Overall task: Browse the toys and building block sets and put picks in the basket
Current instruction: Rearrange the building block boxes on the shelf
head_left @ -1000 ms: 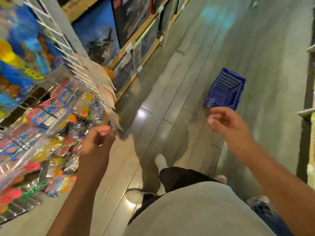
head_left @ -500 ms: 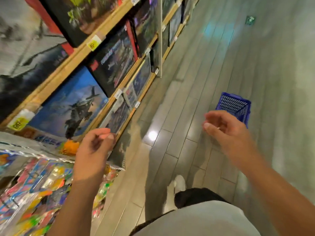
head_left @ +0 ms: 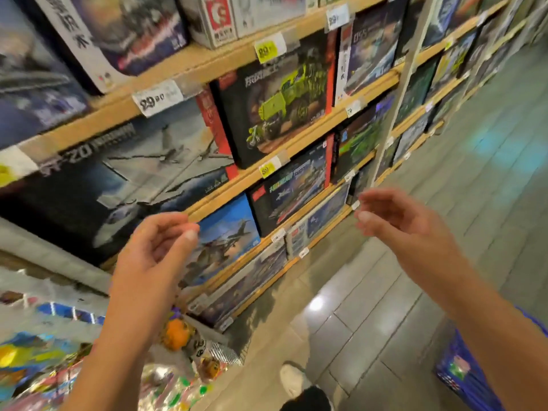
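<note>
We are browsing: our left hand (head_left: pixel 154 250) and right hand (head_left: pixel 394 218) hang loosely spread and empty before the wooden shelves of boxed building block sets (head_left: pixel 284 99). The blue plastic basket (head_left: pixel 465 378) sits on the floor at lower right. Next we likely pick a box.

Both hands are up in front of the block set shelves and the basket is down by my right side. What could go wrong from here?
1. The left hand and right hand hold nothing, and the boxes stand tightly packed; pulling the green truck box may drag its neighbours off the shelf.
2. The blue basket sits on the floor, half hidden under the right arm, so a step back might kick it.
</note>
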